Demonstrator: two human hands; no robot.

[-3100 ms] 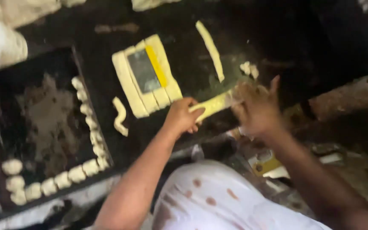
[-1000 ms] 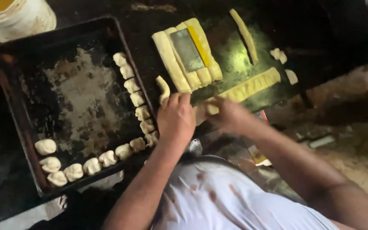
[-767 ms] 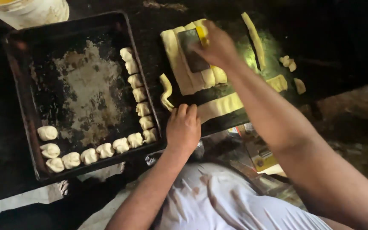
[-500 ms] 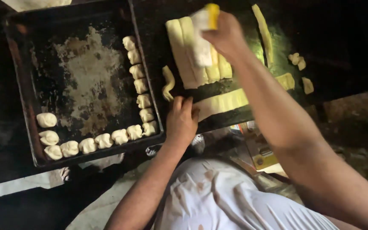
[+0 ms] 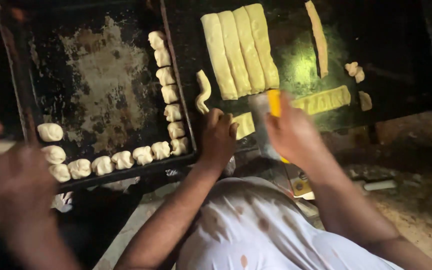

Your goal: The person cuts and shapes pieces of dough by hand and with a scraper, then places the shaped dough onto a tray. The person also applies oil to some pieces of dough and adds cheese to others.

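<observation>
Lowered since half a second ago: right hand [image 5: 292, 131], now near the front edge of the dark worktop [image 5: 401, 60], fingers clamped on a yellow-handled scraper [image 5: 268, 112]. Dough strip [image 5: 321, 99], cut into segments, lies just beside the blade along the front edge. Left hand [image 5: 218, 137], fingers together, rests on the strip's cut end piece [image 5: 245, 124]. Four dough logs [image 5: 241, 47] lie side by side behind. Black baking tray [image 5: 21, 75] at the worktop's left carries dough pieces [image 5: 168, 95] along its right and front rims. Another person's blurred hand [image 5: 18, 190] shows at far left.
</observation>
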